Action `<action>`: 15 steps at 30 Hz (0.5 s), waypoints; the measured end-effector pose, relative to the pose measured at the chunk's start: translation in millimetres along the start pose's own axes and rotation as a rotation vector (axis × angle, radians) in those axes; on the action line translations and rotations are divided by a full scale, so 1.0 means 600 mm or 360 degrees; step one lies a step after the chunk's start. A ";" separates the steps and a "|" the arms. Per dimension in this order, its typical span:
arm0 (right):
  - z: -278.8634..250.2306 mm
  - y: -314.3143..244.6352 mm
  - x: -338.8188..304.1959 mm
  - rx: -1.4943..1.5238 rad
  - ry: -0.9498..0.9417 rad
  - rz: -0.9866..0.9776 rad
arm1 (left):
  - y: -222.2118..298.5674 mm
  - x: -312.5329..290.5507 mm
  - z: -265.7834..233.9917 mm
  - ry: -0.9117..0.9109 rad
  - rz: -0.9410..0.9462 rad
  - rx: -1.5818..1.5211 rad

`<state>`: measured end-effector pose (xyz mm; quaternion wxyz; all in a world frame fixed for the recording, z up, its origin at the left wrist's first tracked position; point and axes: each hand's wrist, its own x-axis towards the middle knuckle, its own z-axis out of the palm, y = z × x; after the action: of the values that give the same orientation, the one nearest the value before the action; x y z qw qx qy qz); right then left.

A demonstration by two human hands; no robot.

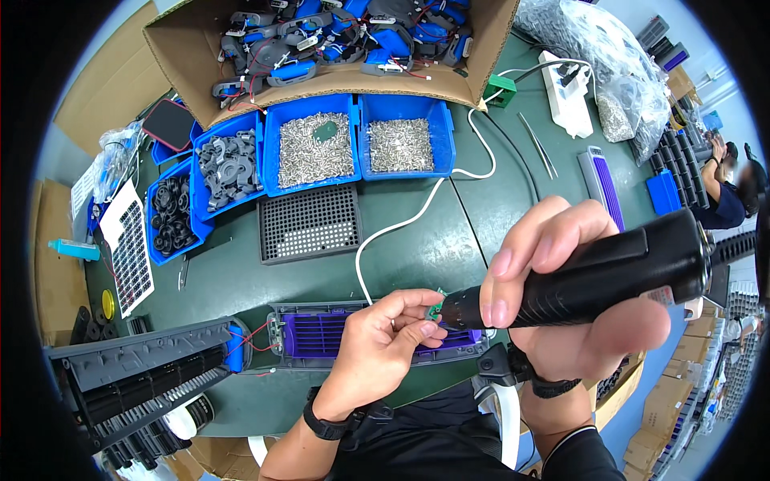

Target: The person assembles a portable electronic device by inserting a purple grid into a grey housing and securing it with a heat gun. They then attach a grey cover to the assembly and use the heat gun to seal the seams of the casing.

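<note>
My right hand (553, 272) is wrapped round a thick black electric screwdriver (609, 268), its nose pointing left. At that nose my left hand (383, 341) pinches a small green circuit board (437, 307) between thumb and fingers. The board is mostly hidden by the fingertips and the tool's tip. Beneath both hands lies a grey housing with a purple grille (313, 333), partly covered by my left hand. Red wires run from its left end to a blue battery pack (235, 349) by a grey casing (144, 361).
Ahead stand blue bins of screws (317, 152) and grey plastic parts (227, 164), beside a black perforated tray (310, 224). Behind them is a cardboard box (188, 72) of blue-and-grey parts. A white cable (401, 224) crosses the table; tweezers (539, 146) lie right. A co-worker (726, 180) sits far right.
</note>
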<state>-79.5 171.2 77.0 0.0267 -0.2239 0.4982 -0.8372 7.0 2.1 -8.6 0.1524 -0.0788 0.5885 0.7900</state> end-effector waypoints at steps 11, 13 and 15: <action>-0.005 0.006 -0.007 0.0133 -0.0107 -0.0002 | 0.005 0.001 0.002 0.0075 -0.0004 -0.0001; -0.011 0.010 -0.005 0.0135 -0.0173 -0.0015 | 0.004 0.001 0.001 0.0072 -0.0057 -0.0009; -0.022 0.019 -0.004 0.0097 -0.0261 -0.0063 | 0.005 0.001 0.002 0.0075 -0.0090 0.0008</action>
<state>-84.4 176.8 61.1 0.0576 -0.3006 0.4641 -0.8312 5.6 2.7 -5.8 0.1609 -0.1137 0.5916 0.7818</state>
